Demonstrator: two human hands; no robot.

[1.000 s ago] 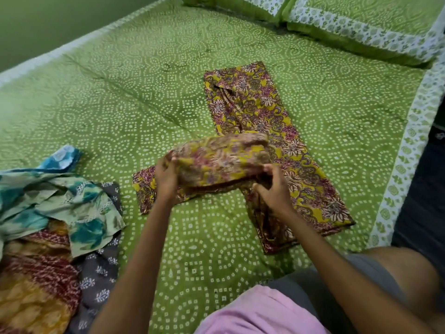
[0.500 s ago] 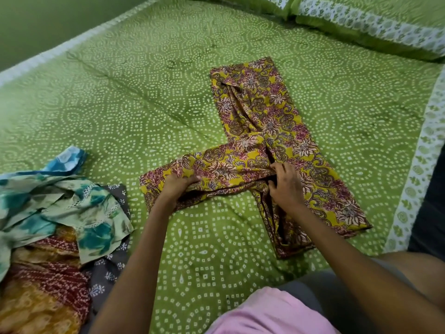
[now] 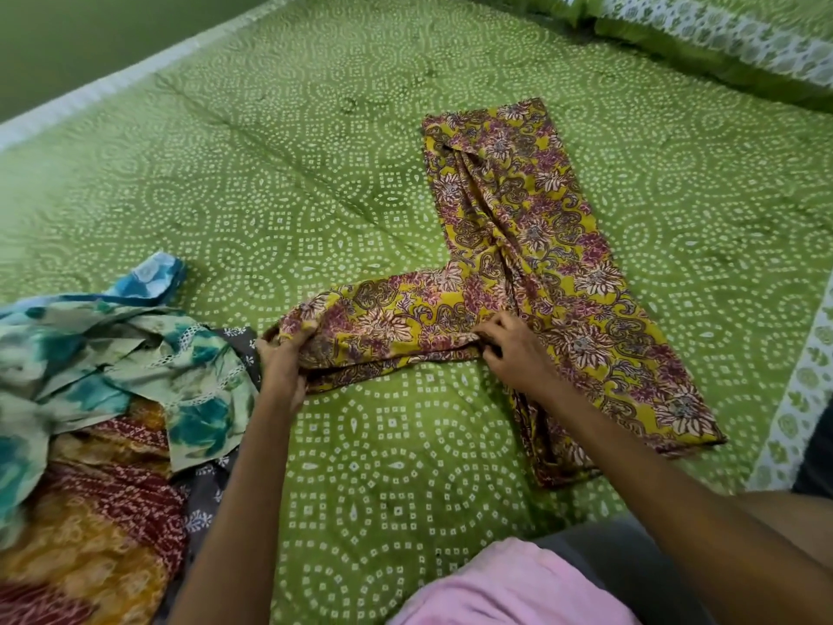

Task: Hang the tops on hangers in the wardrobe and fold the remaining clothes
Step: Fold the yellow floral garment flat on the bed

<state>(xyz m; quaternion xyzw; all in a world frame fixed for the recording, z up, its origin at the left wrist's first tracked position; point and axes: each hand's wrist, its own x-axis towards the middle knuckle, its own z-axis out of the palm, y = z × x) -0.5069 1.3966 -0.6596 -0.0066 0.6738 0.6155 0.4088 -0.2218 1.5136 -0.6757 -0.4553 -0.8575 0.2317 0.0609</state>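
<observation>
A yellow and maroon floral garment (image 3: 532, 227) lies flat on the green bedspread (image 3: 270, 173), folded into a long strip with one part turned out to the left. My left hand (image 3: 284, 367) grips the left end of that turned part, fingers curled round the cloth. Near the strip's middle, my right hand (image 3: 514, 349) pinches the fabric where the turned part meets the strip. A heap of other clothes (image 3: 103, 399) lies at the left, with a teal and cream printed piece on top.
Green pillows (image 3: 721, 42) with white printed borders sit at the far right of the bed. The bed's white-bordered edge (image 3: 802, 390) runs down the right side. My knee and a pink cloth (image 3: 518, 584) are at the bottom.
The part of the floral garment I held lifted has come down flat onto the bed. My left hand slid out to its left end, while my right hand stayed by the middle.
</observation>
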